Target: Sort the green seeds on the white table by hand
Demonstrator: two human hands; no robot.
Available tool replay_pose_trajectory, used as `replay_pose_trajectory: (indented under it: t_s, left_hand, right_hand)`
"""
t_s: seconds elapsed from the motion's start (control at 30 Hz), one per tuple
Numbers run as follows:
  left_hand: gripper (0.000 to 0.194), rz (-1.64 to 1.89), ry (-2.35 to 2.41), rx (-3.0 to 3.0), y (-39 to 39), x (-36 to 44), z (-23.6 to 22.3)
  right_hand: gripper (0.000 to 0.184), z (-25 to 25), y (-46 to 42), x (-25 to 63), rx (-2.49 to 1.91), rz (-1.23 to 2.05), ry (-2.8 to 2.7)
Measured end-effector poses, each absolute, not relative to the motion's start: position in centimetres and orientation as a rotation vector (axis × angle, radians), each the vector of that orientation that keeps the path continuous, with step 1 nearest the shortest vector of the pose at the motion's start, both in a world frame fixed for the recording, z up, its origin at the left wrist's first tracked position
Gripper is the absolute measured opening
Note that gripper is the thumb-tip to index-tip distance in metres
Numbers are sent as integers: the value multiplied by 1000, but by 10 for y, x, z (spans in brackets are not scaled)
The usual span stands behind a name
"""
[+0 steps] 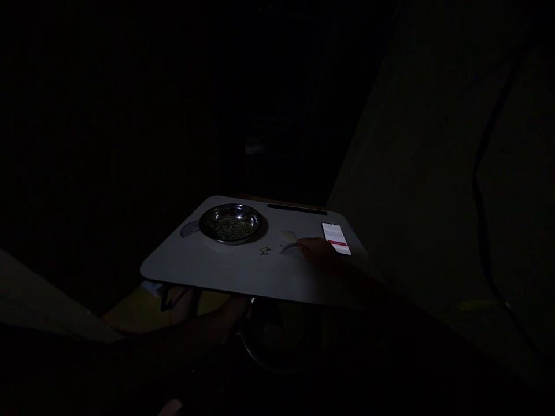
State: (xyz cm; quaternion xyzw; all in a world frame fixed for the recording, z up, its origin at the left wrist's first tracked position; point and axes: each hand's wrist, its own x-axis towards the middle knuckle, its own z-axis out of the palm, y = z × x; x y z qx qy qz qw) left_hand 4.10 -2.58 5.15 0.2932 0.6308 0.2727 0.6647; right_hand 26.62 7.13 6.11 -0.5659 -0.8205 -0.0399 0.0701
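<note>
The scene is very dark. My right hand (318, 252) is over the right part of a white lap table (208, 268), its fingers pinching a pale, see-through curved piece (291, 250) whose kind I cannot make out. Left of that piece lies a small scatter of seeds or grains (265, 251). Below the table's near edge, my left hand (234, 312) grips the rim of a large dark bowl (260, 361); its fingers are mostly in shadow. A shiny steel bowl (229, 238) with many greenish seeds or grains in it stands on the table's left half.
A lit phone (337, 238) lies at the table's right side, close to my right hand. A dark slot (297, 208) runs along the far edge. A foot (184, 305) shows under the table at the left. On the right rises a wall (433, 173) with a hanging cable (479, 202).
</note>
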Motion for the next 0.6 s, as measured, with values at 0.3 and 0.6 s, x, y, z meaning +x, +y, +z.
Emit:
replay_pose_trajectory:
  t_s: [0.3, 0.6]
  left_hand:
    - [9, 661, 1461, 743, -21, 40, 33]
    - [10, 635, 1297, 777, -20, 37, 33]
  right_hand:
    - [34, 59, 72, 262, -1687, -132, -2466]
    - [34, 58, 74, 260, -1703, -119, -2480]
